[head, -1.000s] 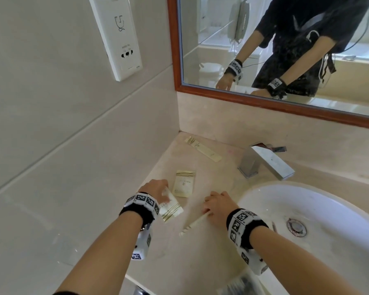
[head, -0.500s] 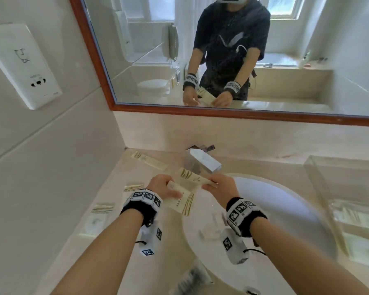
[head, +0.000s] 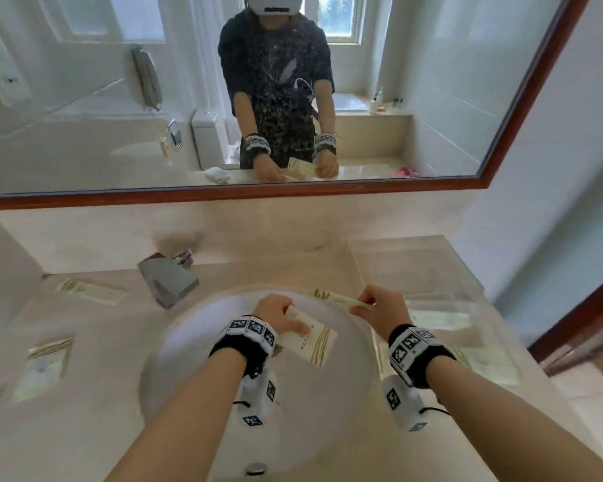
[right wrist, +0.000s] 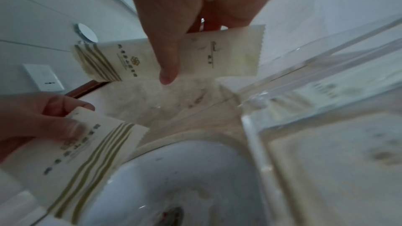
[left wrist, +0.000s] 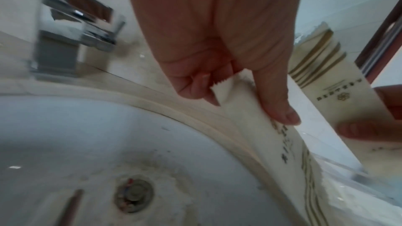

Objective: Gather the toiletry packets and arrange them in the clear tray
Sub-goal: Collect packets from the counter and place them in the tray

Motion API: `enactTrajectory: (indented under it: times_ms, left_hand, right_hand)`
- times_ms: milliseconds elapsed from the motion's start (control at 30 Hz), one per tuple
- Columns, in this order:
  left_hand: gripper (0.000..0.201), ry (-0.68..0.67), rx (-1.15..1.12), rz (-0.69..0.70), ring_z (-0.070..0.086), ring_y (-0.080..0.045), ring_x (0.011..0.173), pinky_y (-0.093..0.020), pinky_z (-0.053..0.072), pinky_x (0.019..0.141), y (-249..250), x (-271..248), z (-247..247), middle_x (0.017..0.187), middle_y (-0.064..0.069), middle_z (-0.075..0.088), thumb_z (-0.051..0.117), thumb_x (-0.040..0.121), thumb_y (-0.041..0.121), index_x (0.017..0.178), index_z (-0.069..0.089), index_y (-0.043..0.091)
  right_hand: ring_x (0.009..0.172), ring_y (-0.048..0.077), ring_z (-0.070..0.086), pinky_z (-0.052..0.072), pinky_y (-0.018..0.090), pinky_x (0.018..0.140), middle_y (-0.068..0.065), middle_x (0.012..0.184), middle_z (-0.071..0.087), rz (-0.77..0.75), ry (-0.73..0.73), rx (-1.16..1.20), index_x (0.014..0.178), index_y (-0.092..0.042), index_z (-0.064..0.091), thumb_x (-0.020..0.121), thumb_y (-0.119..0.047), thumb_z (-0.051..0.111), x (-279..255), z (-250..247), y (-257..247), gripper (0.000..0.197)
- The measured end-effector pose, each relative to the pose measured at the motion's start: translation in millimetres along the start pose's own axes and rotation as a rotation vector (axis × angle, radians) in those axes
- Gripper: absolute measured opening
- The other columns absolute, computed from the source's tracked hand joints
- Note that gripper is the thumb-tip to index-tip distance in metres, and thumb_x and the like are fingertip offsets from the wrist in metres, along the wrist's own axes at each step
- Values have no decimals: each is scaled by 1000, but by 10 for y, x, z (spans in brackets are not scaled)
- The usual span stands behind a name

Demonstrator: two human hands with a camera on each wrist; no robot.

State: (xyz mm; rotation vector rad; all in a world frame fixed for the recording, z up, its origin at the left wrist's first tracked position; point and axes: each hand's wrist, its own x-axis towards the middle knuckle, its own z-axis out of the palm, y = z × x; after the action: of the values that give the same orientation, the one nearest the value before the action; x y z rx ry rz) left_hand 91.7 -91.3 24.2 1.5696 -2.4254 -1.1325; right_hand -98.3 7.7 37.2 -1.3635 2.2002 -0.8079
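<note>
My left hand [head: 275, 313] pinches a cream square packet [head: 308, 340] with gold stripes above the white basin; the left wrist view shows thumb and fingers on that packet [left wrist: 256, 114]. A long narrow packet [head: 335, 298] is pinched at one end by my right hand [head: 373, 306], close to the left wall of the clear tray [head: 411, 269]. In the right wrist view the thumb lies across the long packet [right wrist: 195, 57], with the tray [right wrist: 326, 78] just to the right. Other packets lie on the left counter: a long one [head: 91, 290] and a square one [head: 46, 363].
A chrome faucet [head: 168, 280] stands behind the basin [head: 202, 360], whose drain [left wrist: 133, 195] sits below my hands. More packets [head: 442, 321] lie inside the tray. A wood-framed mirror [head: 223, 198] runs along the back wall. The counter's right edge drops beside the tray.
Both hands lifted their packets off the left counter and carried them rightward over the basin toward the tray. My view swung right with them.
</note>
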Motion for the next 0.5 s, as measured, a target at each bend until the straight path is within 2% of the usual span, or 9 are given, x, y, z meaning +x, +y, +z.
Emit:
enactTrajectory:
  times_ms: [100, 167, 267, 333, 433, 500]
  left_hand:
    - [34, -6, -65, 24, 50, -18, 74, -28, 38, 66, 410, 162, 271, 80, -6, 55, 80, 71, 30, 74, 51, 13]
    - [30, -34, -109, 37, 52, -19, 75, -28, 41, 67, 625, 257, 428, 82, -7, 59, 79, 73, 29, 80, 56, 11]
    - [22, -59, -174, 53, 58, -19, 80, -25, 47, 65, 866, 370, 625, 92, -10, 67, 76, 78, 25, 91, 65, 11]
    - [28, -69, -228, 55, 63, -21, 87, -24, 51, 64, 987, 428, 735, 104, -14, 70, 74, 81, 19, 105, 67, 5]
    - [32, -141, -276, 37, 67, -29, 101, -31, 57, 76, 1123, 477, 873, 111, -17, 68, 71, 82, 12, 111, 64, -1]
    - [27, -191, -254, 38, 68, -28, 93, -27, 58, 71, 1159, 484, 967, 104, -16, 67, 69, 84, 9, 107, 63, -3]
  right_hand:
    - [71, 19, 54, 39, 26, 66, 3, 73, 60, 14, 33, -21, 71, -12, 60, 78, -18, 74, 88, -317, 407, 17]
    - [74, 19, 55, 41, 26, 67, 2, 76, 61, 14, 59, -60, 80, -5, 66, 81, -19, 72, 145, -470, 671, 15]
    - [83, 21, 56, 40, 26, 73, 1, 85, 57, 14, 78, -133, 92, -3, 67, 89, -21, 63, 220, -674, 1018, 18]
    - [95, 25, 58, 42, 31, 80, 3, 92, 59, 10, 65, -194, 99, -4, 67, 94, -20, 55, 268, -788, 1216, 20]
    - [113, 22, 52, 40, 37, 92, 2, 117, 61, 34, 16, -383, 113, -13, 63, 100, -21, 42, 328, -871, 1435, 27]
    - [119, 19, 45, 35, 40, 97, -2, 124, 55, 37, -40, -513, 120, -19, 59, 100, -18, 36, 363, -882, 1502, 30]
